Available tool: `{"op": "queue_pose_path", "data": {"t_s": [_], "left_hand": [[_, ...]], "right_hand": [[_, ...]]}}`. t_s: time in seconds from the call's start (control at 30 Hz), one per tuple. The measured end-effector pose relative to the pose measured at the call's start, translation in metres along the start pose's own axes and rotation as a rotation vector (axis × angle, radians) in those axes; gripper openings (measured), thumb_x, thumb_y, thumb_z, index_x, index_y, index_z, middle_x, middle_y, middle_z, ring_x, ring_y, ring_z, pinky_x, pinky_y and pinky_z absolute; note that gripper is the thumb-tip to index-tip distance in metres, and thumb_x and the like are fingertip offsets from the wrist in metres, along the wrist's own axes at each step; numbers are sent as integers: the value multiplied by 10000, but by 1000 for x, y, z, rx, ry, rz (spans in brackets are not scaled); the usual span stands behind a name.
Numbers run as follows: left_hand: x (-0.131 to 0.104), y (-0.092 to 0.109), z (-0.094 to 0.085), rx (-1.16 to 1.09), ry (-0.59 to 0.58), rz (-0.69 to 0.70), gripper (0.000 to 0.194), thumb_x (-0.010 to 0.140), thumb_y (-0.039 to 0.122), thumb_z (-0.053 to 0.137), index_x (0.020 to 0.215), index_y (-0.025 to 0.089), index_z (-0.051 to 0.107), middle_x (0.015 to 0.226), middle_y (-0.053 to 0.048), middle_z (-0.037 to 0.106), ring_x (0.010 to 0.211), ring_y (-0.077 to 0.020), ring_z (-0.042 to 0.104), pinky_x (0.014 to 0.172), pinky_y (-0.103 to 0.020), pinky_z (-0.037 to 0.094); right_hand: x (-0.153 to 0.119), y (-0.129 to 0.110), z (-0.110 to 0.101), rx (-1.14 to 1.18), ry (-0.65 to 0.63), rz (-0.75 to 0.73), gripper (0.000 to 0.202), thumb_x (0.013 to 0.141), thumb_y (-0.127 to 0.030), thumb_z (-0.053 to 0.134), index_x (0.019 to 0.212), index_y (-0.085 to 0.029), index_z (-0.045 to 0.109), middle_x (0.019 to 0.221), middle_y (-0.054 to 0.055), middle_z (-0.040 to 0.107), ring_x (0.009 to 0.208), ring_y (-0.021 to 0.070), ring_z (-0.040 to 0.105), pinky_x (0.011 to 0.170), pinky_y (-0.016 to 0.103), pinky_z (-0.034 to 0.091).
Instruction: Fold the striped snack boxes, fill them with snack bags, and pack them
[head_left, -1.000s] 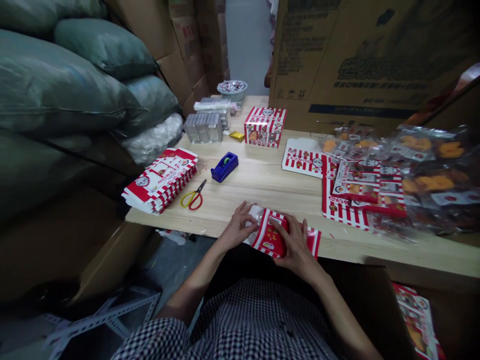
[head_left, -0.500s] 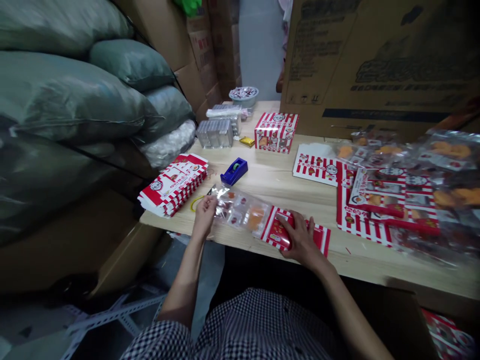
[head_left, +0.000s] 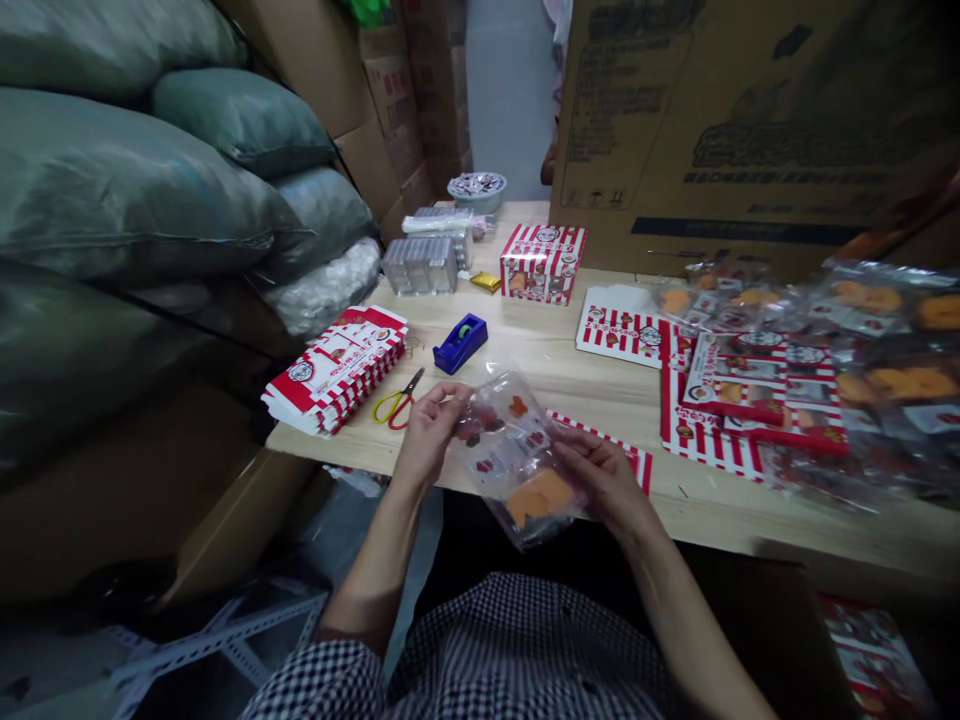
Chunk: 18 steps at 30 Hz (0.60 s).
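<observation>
A clear plastic bag with orange pieces and small red and brown pieces inside is stretched between my hands, above the table's front edge. My left hand pinches its upper left edge. My right hand grips it on the right side. Behind the right hand, a red-and-white striped card box lies flat on the table, partly hidden. Scissors with yellow and red handles lie just left of my left hand. A blue tape dispenser stands farther back.
Folded striped boxes are stacked at the left. An assembled striped box stands at the back, near clear plastic cases and a bowl. Filled bags pile up on the right. A large carton rises behind.
The clear bag has come off the striped flat box, raised and turned toward me. My right hand has moved from the box onto the bag. The scissors are now uncovered.
</observation>
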<state>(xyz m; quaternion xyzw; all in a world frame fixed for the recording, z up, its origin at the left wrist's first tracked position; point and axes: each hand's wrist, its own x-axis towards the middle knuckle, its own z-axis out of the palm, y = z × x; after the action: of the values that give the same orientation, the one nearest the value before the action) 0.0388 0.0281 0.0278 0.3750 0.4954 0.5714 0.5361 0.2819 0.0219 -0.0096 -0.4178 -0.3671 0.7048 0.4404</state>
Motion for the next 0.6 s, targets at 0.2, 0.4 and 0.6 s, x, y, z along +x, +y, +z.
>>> {"op": "queue_pose_path", "data": {"t_s": [0.2, 0.4, 0.6], "left_hand": [[-47, -58, 16, -411, 104, 43, 657, 877, 729, 477, 1299, 233, 564, 1469, -124, 532, 1400, -242, 467, 1143, -401, 409], [-80, -89, 53, -518, 263, -101, 475, 846, 402, 729, 1288, 264, 620, 1358, -69, 640, 1297, -230, 573, 1120, -356, 431], [-38, -41, -27, -281, 493, 105, 483, 735, 374, 827, 1164, 197, 691, 1130, -51, 747, 969, -176, 718, 861, -258, 557]], "right_hand": [[-8, 21, 8, 323, 316, -50, 359, 700, -329, 856, 1010, -244, 694, 1029, 7, 767, 924, 198, 725, 864, 361, 579], [-13, 49, 62, 319, 138, -132, 388, 742, -339, 826, 1064, -269, 624, 1124, 6, 723, 1066, 195, 680, 985, 376, 527], [-7, 34, 4, -585, 73, -435, 543, 828, -442, 741, 1323, -294, 573, 1427, 86, 545, 1376, 279, 452, 1174, 515, 311]]}}
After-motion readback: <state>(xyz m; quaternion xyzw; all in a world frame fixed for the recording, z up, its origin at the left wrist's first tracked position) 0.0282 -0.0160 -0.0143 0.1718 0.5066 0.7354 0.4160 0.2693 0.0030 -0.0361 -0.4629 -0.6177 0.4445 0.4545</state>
